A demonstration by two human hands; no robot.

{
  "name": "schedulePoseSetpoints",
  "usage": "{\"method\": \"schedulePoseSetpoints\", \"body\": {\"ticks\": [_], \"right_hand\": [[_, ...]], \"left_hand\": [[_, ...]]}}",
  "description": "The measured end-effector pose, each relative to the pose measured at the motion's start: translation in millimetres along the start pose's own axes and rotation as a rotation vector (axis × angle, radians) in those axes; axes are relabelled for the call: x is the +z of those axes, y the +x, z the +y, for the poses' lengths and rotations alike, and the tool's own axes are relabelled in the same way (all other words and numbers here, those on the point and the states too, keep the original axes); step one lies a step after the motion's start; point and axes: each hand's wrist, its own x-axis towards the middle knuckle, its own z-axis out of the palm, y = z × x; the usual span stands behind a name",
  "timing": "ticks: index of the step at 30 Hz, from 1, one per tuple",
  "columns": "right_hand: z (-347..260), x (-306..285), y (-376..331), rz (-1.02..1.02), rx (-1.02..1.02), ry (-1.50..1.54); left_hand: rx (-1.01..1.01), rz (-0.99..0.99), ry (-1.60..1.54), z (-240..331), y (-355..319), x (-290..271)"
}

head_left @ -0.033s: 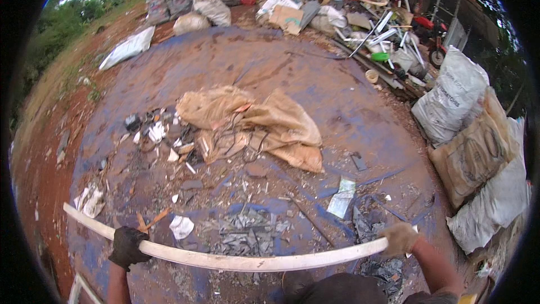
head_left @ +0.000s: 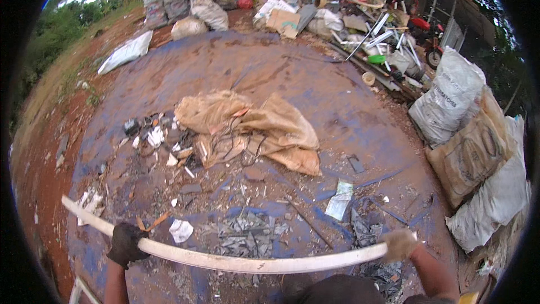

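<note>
Across the lower part of the view runs a long white strip [head_left: 247, 263], seemingly a plastic or wooden trim piece, its left end sticking out past my left hand. My left hand [head_left: 128, 245], in a dark glove, is closed around it near that end. My right hand [head_left: 399, 245], in a paler, dirty glove, grips it close to the right end. The strip is held over a blue ground sheet [head_left: 371, 129] coated with brown dirt. Below and beyond it lie dark grey plastic scraps [head_left: 250, 235] and a white shard [head_left: 181, 230].
A crumpled brown woven sack [head_left: 275, 126] lies mid-sheet beside small white and black scraps [head_left: 154, 135]. Full sacks [head_left: 450, 98] line the right edge. Mixed scrap [head_left: 382, 39] is heaped at the back right, and more bags [head_left: 211, 12] are stacked at the back. Red soil borders the left.
</note>
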Motion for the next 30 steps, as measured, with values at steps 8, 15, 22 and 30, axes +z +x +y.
{"method": "schedulePoseSetpoints", "body": {"ticks": [8,15,22,30], "right_hand": [[-108.1,203.6,-69.0,0.686,0.622,0.695],[-41.1,-66.1,50.0,1.384,0.464,0.954],[95.8,-490.4,-16.9,2.376,-0.339,1.196],[-95.5,-399.5,46.4,1.524,-0.442,0.035]], "left_hand": [[0.351,1.106,0.257,151.7,284.6,-209.9],[0.618,0.918,0.156,242.0,267.5,-278.7],[-0.36,0.236,-0.079,65.1,11.7,-87.7],[-1.458,-0.267,-0.134,31.6,-355.2,71.5]]}}
